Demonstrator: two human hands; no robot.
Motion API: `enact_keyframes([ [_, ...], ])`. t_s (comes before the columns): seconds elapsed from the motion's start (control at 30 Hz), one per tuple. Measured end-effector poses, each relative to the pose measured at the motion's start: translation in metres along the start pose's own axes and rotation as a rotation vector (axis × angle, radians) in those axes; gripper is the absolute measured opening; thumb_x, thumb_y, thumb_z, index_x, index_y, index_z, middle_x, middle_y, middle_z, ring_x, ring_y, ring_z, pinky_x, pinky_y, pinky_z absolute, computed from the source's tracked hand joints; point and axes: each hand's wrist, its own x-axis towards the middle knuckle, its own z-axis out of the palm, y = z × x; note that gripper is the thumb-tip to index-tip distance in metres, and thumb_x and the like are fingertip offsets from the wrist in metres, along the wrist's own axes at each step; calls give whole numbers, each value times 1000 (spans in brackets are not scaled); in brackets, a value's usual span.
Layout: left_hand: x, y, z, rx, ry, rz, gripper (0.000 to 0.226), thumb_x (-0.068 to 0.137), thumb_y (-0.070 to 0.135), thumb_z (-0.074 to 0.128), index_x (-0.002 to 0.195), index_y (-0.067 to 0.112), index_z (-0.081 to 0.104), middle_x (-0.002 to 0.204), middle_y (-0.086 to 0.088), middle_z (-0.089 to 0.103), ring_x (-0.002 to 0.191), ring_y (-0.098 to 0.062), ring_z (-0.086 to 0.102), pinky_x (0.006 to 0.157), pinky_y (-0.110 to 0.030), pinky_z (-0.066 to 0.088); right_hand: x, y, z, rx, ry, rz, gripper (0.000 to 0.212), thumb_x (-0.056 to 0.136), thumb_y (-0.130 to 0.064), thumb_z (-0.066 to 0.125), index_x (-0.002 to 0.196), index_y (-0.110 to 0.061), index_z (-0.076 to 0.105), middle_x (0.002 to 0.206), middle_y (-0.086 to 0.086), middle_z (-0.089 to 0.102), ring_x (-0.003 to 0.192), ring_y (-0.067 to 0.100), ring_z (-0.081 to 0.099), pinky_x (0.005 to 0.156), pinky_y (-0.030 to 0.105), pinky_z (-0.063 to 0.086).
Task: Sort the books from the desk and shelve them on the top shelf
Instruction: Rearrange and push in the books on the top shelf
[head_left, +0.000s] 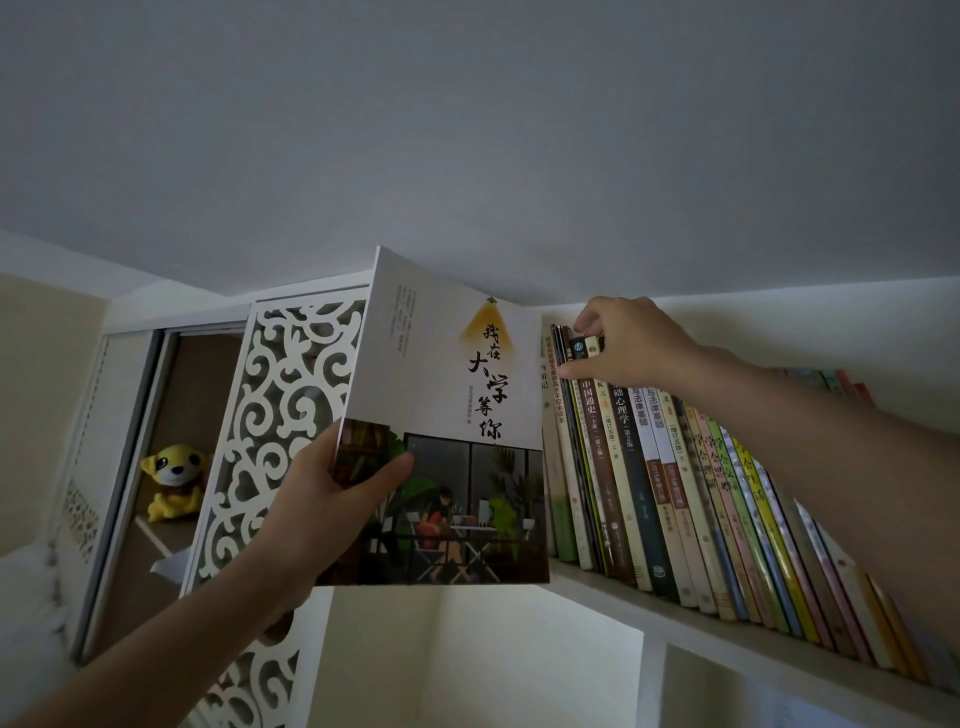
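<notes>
Held book (447, 415): up at the left end of the book row, front cover facing the camera, white top with black brush calligraphy and a yellow lamp glow, dark illustrated scene of a seated figure among plants below; upright, tipped slightly; lower edge level with the top shelf's front lip, right edge overlapping the first spines.
Left hand (332, 514): clamped on the held book's lower left corner, thumb flat across the cover, fingers wrapped behind and out of sight.
Book row (675, 493): right of the held book, spines out, packed tight, leaning a little; browns, creams, dark green, then thin yellow, green, pink and blue spines running off right.
Right hand (623, 340): over the tops of the leftmost spines just beside the held book, fingertips curled down and pinching the top edges of a few dark spines, thumb low against the spine faces.
Top shelf (727, 631): white board under the book row, sloping down to the right in the wide-angle view.
Fretwork panel (270, 431): left of the held book, white, cut-out scrolls, partly behind the left hand.
Plush toy (174, 480): further left of the held book, yellow, seated in a brown-backed cupboard nook.
Ceiling (467, 130): above everything, plain grey-white.
</notes>
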Motion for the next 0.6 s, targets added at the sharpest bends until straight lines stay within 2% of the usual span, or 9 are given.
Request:
enact_keyframes([
  [0.13, -1, 3, -2, -20, -2, -5, 13, 84, 20, 68, 95, 20, 62, 89, -1, 71, 85, -15, 68, 70, -31, 52, 1, 3, -4, 51, -54, -28, 45, 75, -38, 79, 112, -21, 60, 119, 3, 62, 109, 23, 58, 93, 46, 49],
  [0.27, -2, 4, -1, -40, -4, -9, 14, 84, 21, 68, 96, 20, 62, 87, 0, 72, 84, -14, 69, 69, -30, 52, 6, 2, -7, 76, -102, -32, 42, 76, -32, 79, 112, -21, 60, 120, 3, 62, 101, 22, 59, 86, 37, 51],
  [0.37, -5, 3, 1, -66, -24, -26, 15, 83, 21, 69, 96, 21, 62, 84, 4, 73, 83, -14, 70, 72, -34, 55, 11, 6, -10, 80, -154, -48, 41, 77, -30, 78, 112, -21, 60, 115, 1, 60, 101, 20, 57, 79, 29, 44],
  [0.5, -7, 2, 4, -74, -53, -59, 19, 82, 25, 69, 99, 22, 62, 89, 1, 73, 86, -17, 71, 79, -43, 56, 15, 9, -15, 87, -200, -32, 42, 79, -28, 75, 118, -27, 61, 113, -2, 57, 103, 18, 55, 80, 26, 40],
  [0.6, -8, 4, 8, -75, -55, -66, 19, 81, 25, 69, 99, 22, 62, 90, 0, 73, 87, -19, 71, 79, -44, 56, 13, 10, -14, 68, -208, -46, 39, 81, -27, 71, 119, -26, 60, 113, -2, 55, 100, 16, 53, 79, 27, 40],
])
